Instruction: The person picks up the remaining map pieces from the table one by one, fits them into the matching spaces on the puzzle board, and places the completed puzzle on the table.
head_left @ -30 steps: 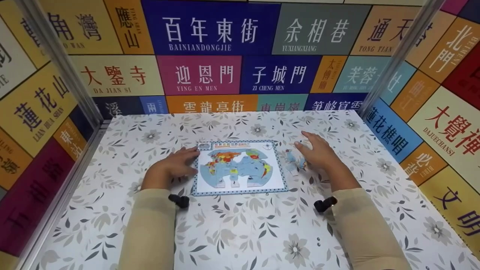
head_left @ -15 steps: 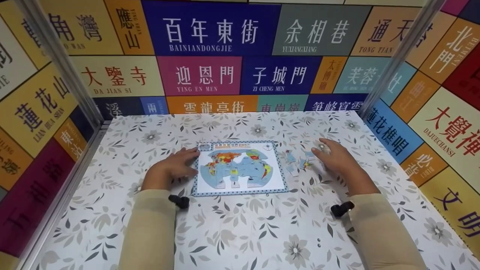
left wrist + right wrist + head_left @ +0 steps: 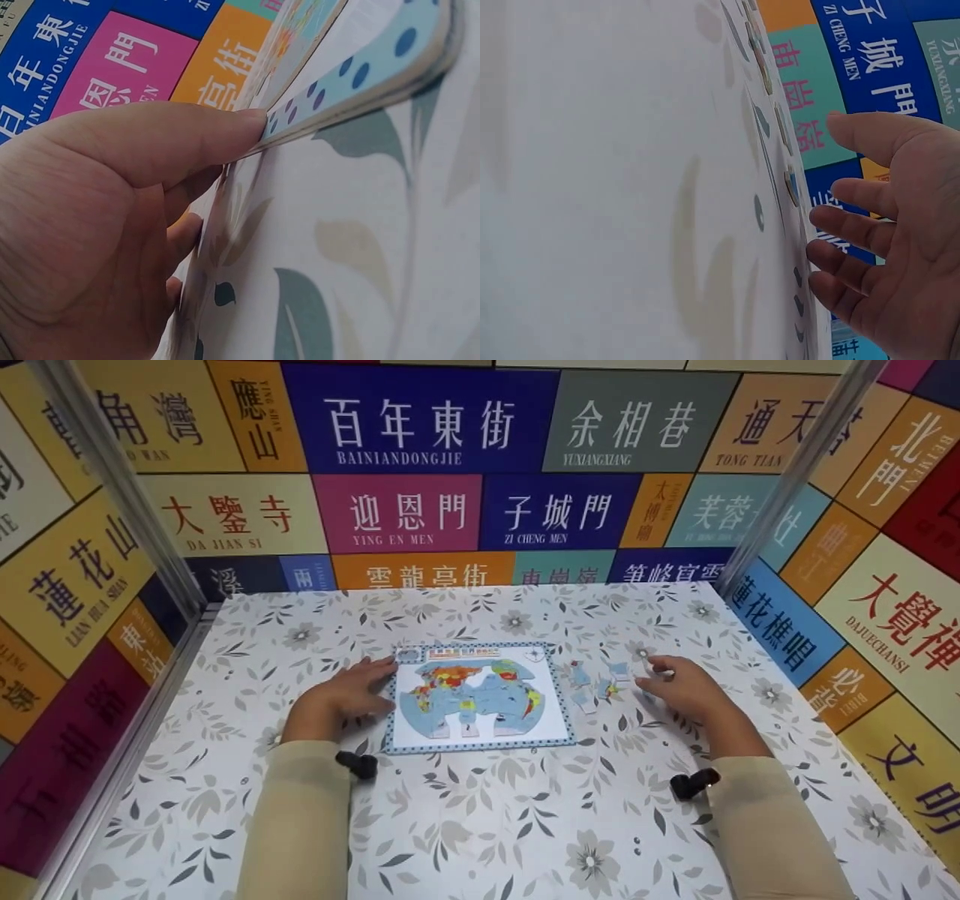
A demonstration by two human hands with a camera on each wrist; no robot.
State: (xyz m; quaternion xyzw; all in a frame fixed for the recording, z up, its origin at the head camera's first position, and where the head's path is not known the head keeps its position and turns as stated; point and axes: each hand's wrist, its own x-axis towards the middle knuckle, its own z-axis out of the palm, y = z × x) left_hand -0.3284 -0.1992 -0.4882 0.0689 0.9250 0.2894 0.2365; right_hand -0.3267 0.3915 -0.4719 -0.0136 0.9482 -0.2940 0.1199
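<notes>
A world map puzzle board (image 3: 556,727) with a dotted blue border lies flat on the table. Most of its map (image 3: 469,701) is filled with pieces, with white gaps along the bottom and near the top middle. My left hand (image 3: 346,690) rests at the board's left edge, fingers loosely extended. In the left wrist view the thumb (image 3: 225,131) touches the dotted border (image 3: 360,73). Several loose puzzle pieces (image 3: 581,675) lie right of the board. Just right of them my right hand (image 3: 684,690) is held with relaxed fingers and nothing in it, as the right wrist view confirms.
A white floral cloth (image 3: 480,825) covers the table. Panels with large characters (image 3: 420,420) stand behind it and on both sides, joined by metal posts (image 3: 795,480) at the corners. A small black camera (image 3: 694,784) is worn on each wrist.
My right hand has drawn back to the right and toward me, uncovering the loose puzzle pieces, which now lie spread apart. The left hand and the board have stayed put.
</notes>
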